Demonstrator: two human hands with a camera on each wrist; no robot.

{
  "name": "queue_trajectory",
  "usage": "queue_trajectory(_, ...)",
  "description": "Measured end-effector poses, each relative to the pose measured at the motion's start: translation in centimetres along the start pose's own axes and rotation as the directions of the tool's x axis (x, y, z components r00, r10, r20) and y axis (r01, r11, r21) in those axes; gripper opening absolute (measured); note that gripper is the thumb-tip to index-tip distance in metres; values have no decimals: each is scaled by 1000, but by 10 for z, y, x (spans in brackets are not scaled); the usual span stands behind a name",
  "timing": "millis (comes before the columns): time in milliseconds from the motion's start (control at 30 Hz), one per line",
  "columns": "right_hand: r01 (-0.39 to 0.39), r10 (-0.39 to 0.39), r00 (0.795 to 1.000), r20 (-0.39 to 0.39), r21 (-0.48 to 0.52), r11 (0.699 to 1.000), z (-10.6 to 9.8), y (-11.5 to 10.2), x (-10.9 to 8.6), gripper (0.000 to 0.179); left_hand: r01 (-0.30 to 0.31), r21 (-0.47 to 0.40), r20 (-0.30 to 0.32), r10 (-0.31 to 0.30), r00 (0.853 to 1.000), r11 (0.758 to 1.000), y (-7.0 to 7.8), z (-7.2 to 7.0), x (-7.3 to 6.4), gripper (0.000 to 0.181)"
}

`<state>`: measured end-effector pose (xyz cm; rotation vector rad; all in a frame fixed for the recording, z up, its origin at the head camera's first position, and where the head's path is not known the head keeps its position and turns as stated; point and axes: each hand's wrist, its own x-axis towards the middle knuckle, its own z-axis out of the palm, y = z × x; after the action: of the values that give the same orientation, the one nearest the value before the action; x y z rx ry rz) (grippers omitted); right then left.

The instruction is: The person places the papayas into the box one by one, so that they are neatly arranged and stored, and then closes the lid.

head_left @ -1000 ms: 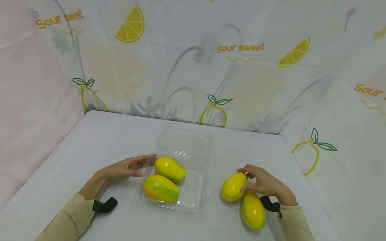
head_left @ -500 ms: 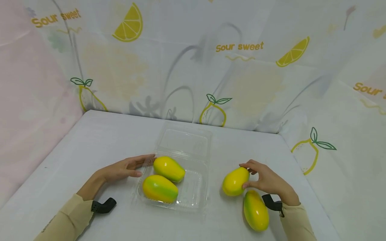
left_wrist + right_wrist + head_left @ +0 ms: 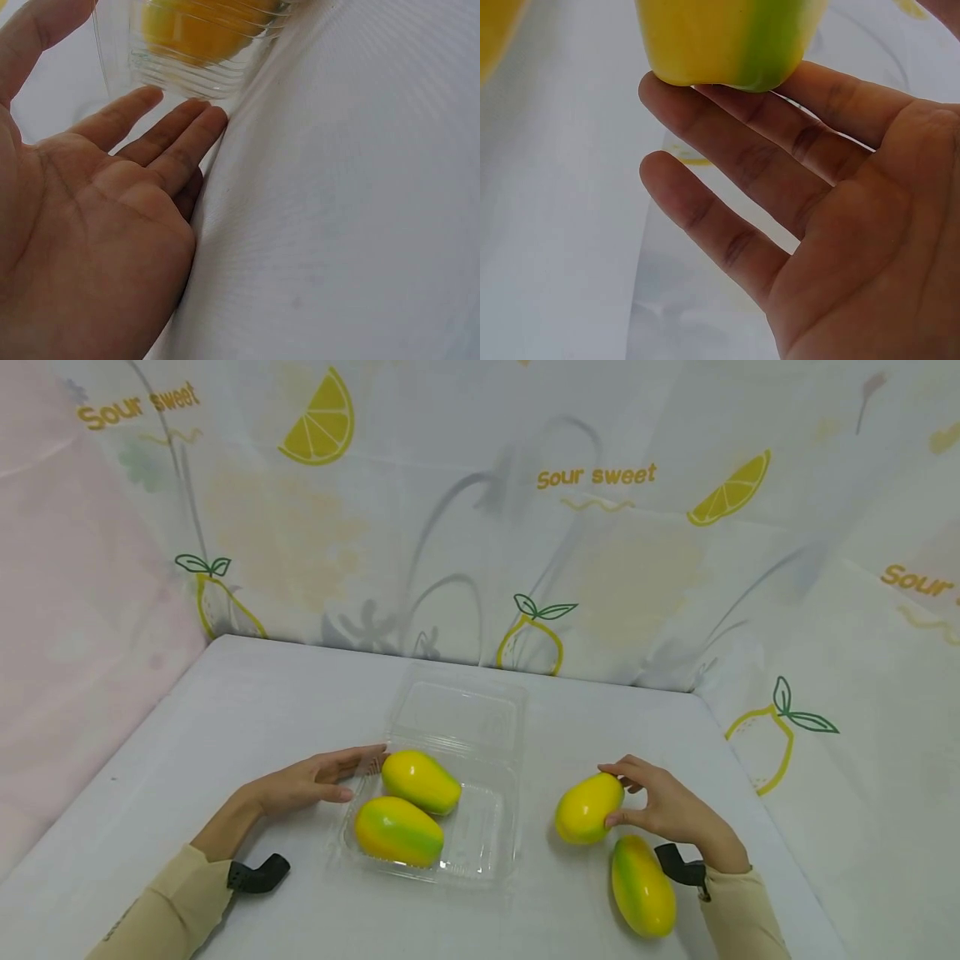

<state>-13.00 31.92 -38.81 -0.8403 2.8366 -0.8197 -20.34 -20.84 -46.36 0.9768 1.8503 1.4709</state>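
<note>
In the head view my right hand [image 3: 663, 806] pinches one end of a yellow-green papaya [image 3: 588, 808] between thumb and fingers. The right wrist view shows that papaya's blunt end [image 3: 727, 41] against the fingertips. A second papaya [image 3: 642, 887] lies on the table just below this hand. My left hand [image 3: 300, 783] lies with extended fingers at the left side of a clear plastic clamshell box [image 3: 480, 827]; in the left wrist view its fingertips are close to or touching the ribbed wall. Two papayas, one farther [image 3: 422, 782] and one nearer [image 3: 399, 832], lie in the box's left part.
The box's lid [image 3: 459, 710] is folded back flat towards the rear of the white table [image 3: 285, 693]. Lemon-printed cloth [image 3: 450, 527] hangs behind and to the right, and pink cloth [image 3: 75, 610] to the left. Each wrist carries a black mount [image 3: 258, 872].
My right hand has moved the pinched papaya slightly away from me and to the right, apart from the other one. The loose papaya has shifted a little rightwards. The left hand stays put.
</note>
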Motion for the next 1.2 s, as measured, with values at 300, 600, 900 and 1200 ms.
queue_trajectory(300, -3, 3, 1000, -2, 10, 1000, -1, -2, 0, 61, -25, -23, 10, 25, 1000, 999, 0, 0, 1, 67)
queue_trajectory(600, 23, -24, 999, -45, -20, 1000, -1, -2, 1, 60, -28, -18, 7, 28, 1000, 999, 0, 1, 1, 66)
queue_trajectory(900, 26, -29, 997, -68, -38, 999, 1, -1, 2, 60, -38, -23, 14, 38, 999, 999, 0, 1, 1, 66)
queue_trajectory(1200, 9, -12, 997, -71, -41, 999, 1, -3, 2, 61, -22, -11, 7, 22, 1000, 1000, 0, 0, 1, 66)
